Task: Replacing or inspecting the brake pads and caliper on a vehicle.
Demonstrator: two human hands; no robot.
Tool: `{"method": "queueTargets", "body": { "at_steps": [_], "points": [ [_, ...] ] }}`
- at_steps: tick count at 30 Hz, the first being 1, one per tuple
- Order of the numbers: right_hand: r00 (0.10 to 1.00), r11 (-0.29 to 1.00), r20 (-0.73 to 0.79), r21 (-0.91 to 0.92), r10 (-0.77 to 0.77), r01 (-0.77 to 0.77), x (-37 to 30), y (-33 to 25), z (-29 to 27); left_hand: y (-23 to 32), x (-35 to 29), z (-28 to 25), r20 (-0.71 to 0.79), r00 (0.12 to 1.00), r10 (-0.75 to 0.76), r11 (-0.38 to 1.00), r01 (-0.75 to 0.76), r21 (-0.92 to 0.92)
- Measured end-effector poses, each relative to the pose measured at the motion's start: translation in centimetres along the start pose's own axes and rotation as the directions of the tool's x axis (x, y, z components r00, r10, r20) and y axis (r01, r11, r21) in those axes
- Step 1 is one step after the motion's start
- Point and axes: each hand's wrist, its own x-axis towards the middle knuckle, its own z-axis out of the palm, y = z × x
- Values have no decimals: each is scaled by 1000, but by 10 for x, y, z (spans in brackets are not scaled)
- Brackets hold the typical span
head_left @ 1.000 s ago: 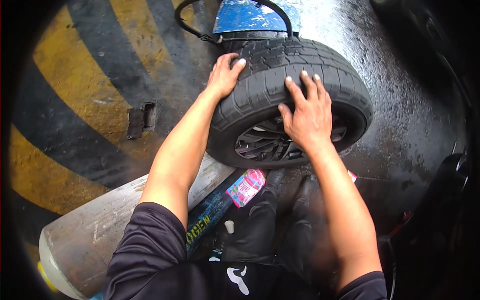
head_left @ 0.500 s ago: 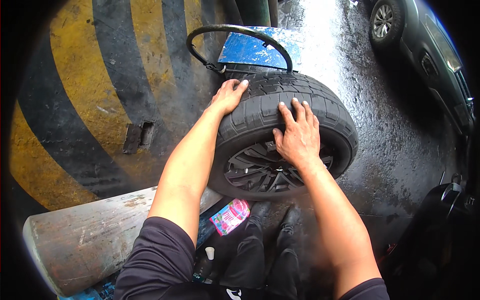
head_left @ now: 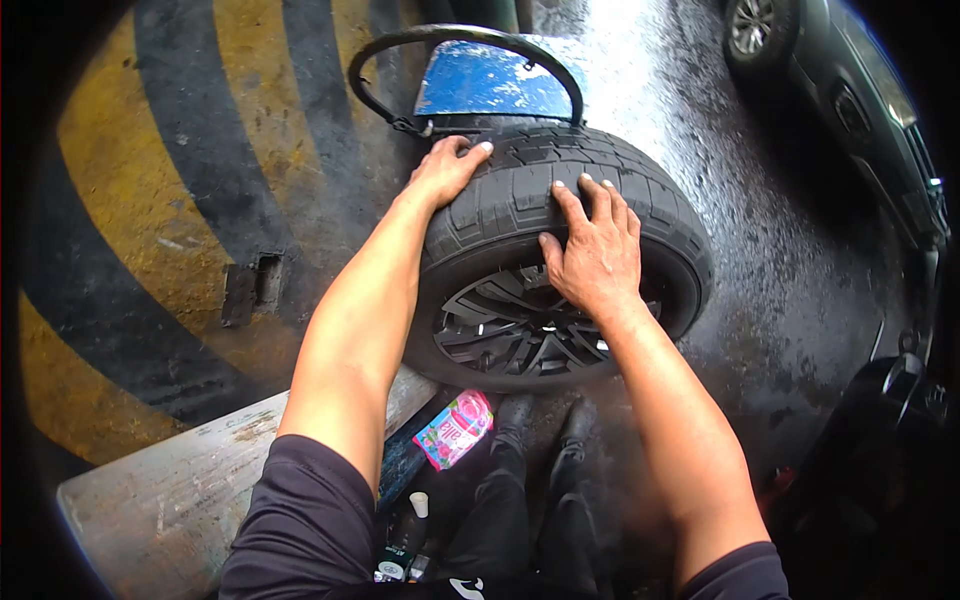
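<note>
At the far left, a floor painted with yellow and black stripes (head_left: pixel 160 230) is seen, in which a small rectangular hole (head_left: pixel 268 283) is cut. Below it, a long grey cylinder (head_left: pixel 190 490) is laid slantwise, and it is partly covered from view by the left forearm. Beside this, a narrower blue cylinder (head_left: pixel 403 462) is partly hidden, and a white cup (head_left: pixel 419 504) is found near it.

More to the right, the left hand (head_left: pixel 447 172) is laid on the tread at the left shoulder of a wheel (head_left: pixel 520 315), with the fingers bent over it. The wheel — a black tyre on a dark spoked rim — is placed in the middle, before the person's boots (head_left: pixel 575 425), and its rim face is turned to the person. Near its lower edge a pink pack (head_left: pixel 455 430) is seen. Behind the wheel, a black hoop (head_left: pixel 470 32) is held up before a worn blue panel (head_left: pixel 500 85).

The right hand (head_left: pixel 603 262) is spread open, with its fingertips put on the tread's near edge; the two hands are kept apart, and the wheel is clamped by neither. At the far right, on wet ground (head_left: pixel 740 250), a dark car (head_left: pixel 860 100) is parked.
</note>
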Motion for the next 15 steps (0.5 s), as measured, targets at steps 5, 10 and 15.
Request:
{"method": "queueTargets", "body": {
  "at_steps": [5, 10, 15],
  "points": [
    [997, 997, -24, -20, 68, -69, -25, 19, -19, 44, -49, 18, -113, 994, -8, 997, 16, 74],
    [986, 990, -88, -20, 139, -142, -90, 51, -62, 94, -122, 43, -187, 959, 213, 969, -182, 170],
    [962, 957, -29, 113, 273, -268, -161, 48, -81, 38, -140, 12, -234, 951, 201, 980, -194, 55]
  ]
}}
